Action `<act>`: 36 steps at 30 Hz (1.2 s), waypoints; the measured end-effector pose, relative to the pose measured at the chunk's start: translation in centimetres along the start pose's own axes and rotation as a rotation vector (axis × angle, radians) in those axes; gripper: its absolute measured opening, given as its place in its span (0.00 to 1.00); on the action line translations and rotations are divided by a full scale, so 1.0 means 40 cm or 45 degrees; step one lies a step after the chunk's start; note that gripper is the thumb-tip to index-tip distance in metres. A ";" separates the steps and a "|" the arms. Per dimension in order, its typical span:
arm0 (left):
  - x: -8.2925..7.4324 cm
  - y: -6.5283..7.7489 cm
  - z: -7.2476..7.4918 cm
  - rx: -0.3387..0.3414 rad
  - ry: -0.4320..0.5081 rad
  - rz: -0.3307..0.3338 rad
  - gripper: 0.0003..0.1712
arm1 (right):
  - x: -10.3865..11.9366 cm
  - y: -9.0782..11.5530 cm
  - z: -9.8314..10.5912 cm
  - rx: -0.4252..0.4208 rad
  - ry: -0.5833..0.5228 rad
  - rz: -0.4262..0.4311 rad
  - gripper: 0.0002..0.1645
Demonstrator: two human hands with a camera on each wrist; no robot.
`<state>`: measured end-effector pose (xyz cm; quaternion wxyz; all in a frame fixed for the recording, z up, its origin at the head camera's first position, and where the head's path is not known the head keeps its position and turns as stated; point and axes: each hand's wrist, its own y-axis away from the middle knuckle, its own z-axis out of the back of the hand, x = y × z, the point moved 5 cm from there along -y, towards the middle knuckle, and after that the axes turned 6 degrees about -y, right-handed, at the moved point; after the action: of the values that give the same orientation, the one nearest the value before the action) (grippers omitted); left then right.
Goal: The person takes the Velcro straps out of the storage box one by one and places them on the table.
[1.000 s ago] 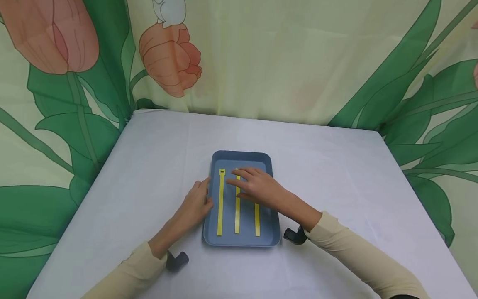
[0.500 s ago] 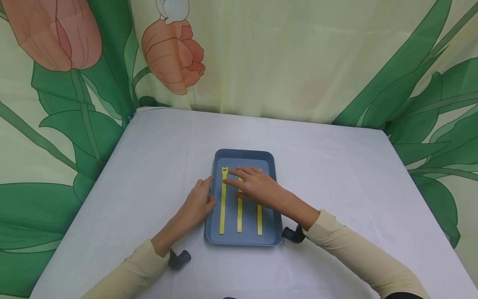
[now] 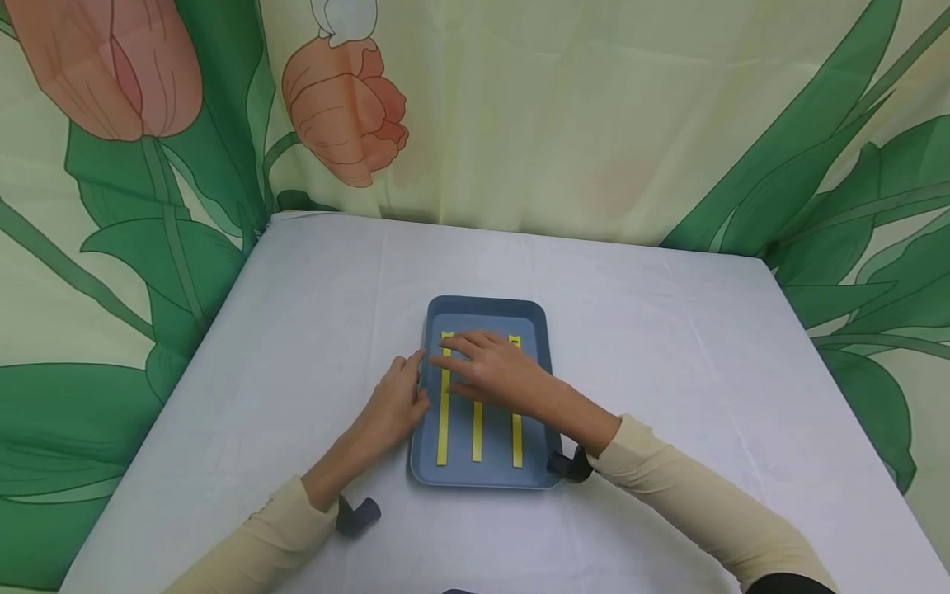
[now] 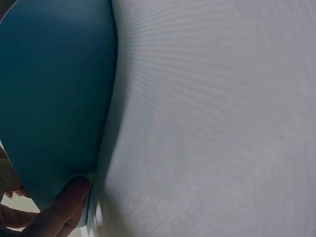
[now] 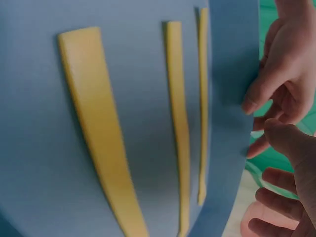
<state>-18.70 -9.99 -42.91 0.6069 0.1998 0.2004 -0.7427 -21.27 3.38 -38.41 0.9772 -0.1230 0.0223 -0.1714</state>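
Note:
A blue rectangular tray [image 3: 497,450] lies on the table with three yellow cable straps [image 5: 106,133] in it, side by side and lengthwise. The left strap [image 3: 443,421] and right strap [image 3: 517,441] show slotted heads at the far end. My right hand [image 3: 496,371] hovers over the tray with fingers spread, pointing left, and holds nothing. It hides the upper part of the middle strap [image 3: 477,437]. At the tray's left side, my left hand [image 3: 389,404] touches the outer wall [image 4: 59,98] with thumb and fingertips.
A white cloth [image 3: 631,322] covers the table. Behind it hangs a curtain [image 3: 519,124] printed with tulips and leaves. Black wrist mounts [image 3: 358,517] sit below both cuffs; the right mount [image 3: 570,464] overlaps the tray's lower right corner in the head view.
My right hand has shifted left across the tray, so the right strap's head shows and the left strap is partly covered. The left hand keeps its place at the rim; the straps have not moved.

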 end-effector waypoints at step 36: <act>0.001 0.005 0.004 -0.019 -0.011 -0.026 0.36 | 0.005 -0.020 -0.072 0.279 -0.121 0.010 0.27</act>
<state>-18.51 -10.14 -42.79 0.6014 0.1901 0.2054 -0.7483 -21.59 1.90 -41.00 0.9855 -0.0232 -0.0426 -0.1627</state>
